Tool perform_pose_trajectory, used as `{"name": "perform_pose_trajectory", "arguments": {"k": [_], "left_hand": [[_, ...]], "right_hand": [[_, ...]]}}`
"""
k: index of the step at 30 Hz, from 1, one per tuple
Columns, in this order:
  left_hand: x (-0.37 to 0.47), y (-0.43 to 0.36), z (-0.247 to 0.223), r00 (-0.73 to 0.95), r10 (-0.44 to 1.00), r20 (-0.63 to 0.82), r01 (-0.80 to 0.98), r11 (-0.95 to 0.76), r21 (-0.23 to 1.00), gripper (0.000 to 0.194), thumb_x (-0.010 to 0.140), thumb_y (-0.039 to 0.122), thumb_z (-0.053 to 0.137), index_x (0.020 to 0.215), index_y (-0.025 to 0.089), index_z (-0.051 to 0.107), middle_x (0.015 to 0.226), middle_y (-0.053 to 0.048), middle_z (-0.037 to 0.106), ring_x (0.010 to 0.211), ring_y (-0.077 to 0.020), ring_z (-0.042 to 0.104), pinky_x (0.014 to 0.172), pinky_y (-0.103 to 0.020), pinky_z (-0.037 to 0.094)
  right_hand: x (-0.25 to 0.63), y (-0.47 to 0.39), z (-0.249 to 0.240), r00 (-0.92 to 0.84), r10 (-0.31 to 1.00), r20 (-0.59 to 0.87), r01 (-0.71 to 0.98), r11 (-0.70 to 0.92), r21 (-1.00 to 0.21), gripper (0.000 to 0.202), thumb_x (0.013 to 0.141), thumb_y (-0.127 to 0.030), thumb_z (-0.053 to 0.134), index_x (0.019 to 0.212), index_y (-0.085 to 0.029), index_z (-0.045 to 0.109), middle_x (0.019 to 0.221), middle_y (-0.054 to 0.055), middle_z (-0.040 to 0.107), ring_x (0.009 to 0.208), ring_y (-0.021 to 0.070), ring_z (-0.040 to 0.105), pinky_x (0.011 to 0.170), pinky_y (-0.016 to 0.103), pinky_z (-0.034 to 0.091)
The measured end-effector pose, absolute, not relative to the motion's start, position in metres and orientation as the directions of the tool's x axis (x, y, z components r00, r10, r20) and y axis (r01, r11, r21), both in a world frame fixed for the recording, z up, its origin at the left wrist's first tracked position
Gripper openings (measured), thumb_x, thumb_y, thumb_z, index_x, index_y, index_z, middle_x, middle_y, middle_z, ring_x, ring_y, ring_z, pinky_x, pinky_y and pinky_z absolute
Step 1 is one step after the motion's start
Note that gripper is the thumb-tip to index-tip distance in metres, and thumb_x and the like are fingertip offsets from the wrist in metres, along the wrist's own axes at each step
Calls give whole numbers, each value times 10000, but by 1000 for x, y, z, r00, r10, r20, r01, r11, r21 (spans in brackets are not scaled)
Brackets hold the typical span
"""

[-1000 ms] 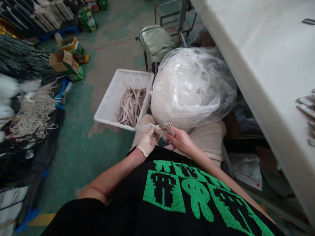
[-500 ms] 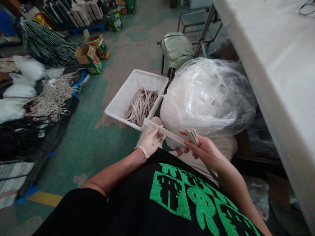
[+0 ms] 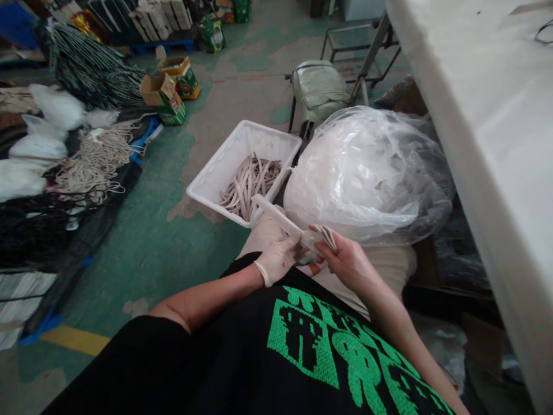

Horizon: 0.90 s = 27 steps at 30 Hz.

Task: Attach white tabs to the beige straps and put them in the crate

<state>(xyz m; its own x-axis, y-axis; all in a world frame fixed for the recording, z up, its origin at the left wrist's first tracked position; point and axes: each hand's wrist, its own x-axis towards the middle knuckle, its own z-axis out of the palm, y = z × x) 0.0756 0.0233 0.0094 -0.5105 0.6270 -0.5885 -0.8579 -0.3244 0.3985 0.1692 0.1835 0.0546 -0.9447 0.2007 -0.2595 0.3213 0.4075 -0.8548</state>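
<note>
A pale flat strap [image 3: 280,219] runs from the near edge of a white plastic bin [image 3: 216,167] to my hands. My left hand [image 3: 279,256], in a whitish glove, pinches the strap close to my right hand. Bare and closed, my right hand [image 3: 341,253] holds the strap, with folded layers of it sticking up between the fingers. More beige straps [image 3: 250,181] lie in a loose heap inside the bin.
A large clear bag of white material [image 3: 367,173] bulges right of the bin. A pale-covered table [image 3: 488,115] fills the right side. Behind stands a stool with a green cushion [image 3: 319,89]. Cord bundles [image 3: 99,155] and open boxes [image 3: 166,98] lie left.
My left hand has moved right along the strap, up to my right hand. My right hand has shifted slightly left. The view has also shifted a little.
</note>
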Motion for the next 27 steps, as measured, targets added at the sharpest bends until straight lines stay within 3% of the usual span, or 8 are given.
{"name": "perform_pose_trajectory", "arguments": {"k": [4, 7, 12, 17, 22, 27], "left_hand": [[70, 24, 10, -602, 549, -580, -798, -398, 452, 224, 752, 246, 838, 931, 159, 735, 901, -57, 765, 782, -154, 700, 743, -259, 524], [63, 20, 9, -661, 478, -579, -750, -456, 479, 249, 774, 236, 818, 1002, 184, 732, 985, -55, 767, 875, -165, 710, 808, -277, 518], [72, 25, 9, -563, 617, -551, -821, -337, 461, 277, 712, 295, 869, 908, 142, 749, 912, -83, 767, 851, -199, 703, 849, -319, 510], [72, 26, 18, -678, 534, -505, -732, -432, 527, 268, 712, 268, 868, 925, 161, 747, 908, -55, 764, 875, -186, 706, 875, -312, 507], [84, 29, 14, -527, 706, -472, -817, -268, 511, 332, 681, 367, 890, 868, 130, 752, 894, -106, 766, 917, -246, 713, 875, -352, 520], [71, 28, 15, -713, 540, -447, -695, -459, 554, 276, 687, 259, 883, 913, 163, 758, 912, -65, 777, 886, -200, 719, 876, -305, 523]], "right_hand": [[170, 179, 54, -939, 174, -298, 340, 322, -884, 541, 943, -419, 491, 1443, -214, 521, 680, 3, 649, 478, 149, 554, 491, 271, 481], [175, 182, 56, -937, 207, -282, 340, 346, -875, 537, 939, -426, 502, 1425, -203, 539, 642, -4, 633, 471, 146, 540, 487, 265, 473], [172, 178, 54, -940, 229, -254, 328, 399, -856, 495, 943, -418, 509, 1392, -222, 576, 633, -14, 621, 452, 132, 542, 501, 258, 473], [177, 179, 57, -938, 207, -277, 334, 339, -879, 530, 943, -444, 507, 1414, -204, 551, 652, 3, 631, 505, 155, 570, 493, 265, 487], [178, 175, 58, -939, 247, -240, 319, 360, -877, 497, 950, -422, 506, 1398, -214, 561, 637, -8, 614, 468, 138, 541, 493, 265, 479], [189, 179, 57, -933, 209, -292, 341, 260, -903, 549, 956, -462, 512, 1436, -194, 514, 682, 6, 648, 502, 148, 560, 498, 275, 500]]}}
